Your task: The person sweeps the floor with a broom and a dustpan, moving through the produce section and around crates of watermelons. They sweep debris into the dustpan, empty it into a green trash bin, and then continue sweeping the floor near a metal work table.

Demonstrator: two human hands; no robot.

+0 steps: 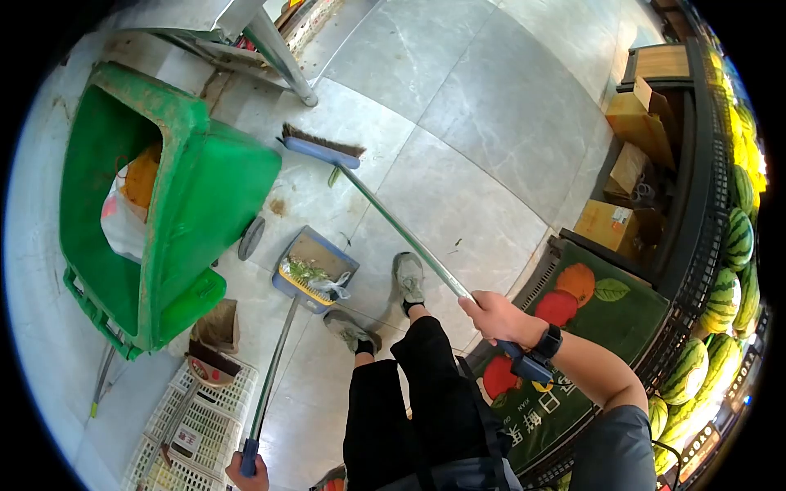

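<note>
My right hand is wrapped round the metal handle of a broom, whose blue head with dark bristles rests on the tiles beyond my feet. A green leafy scrap lies against the broom head. At the lower left, my left hand grips the blue end of a long-handled dustpan. The dustpan sits flat on the floor just ahead of my left shoe. Inside it are green plant scraps and a crumpled clear plastic bag.
Left of the dustpan stands an open green wheeled bin with bags inside. White plastic crates are stacked near it. A metal table leg stands at the top. Cardboard boxes and a rack of watermelons line the right. Small debris dots the tiles.
</note>
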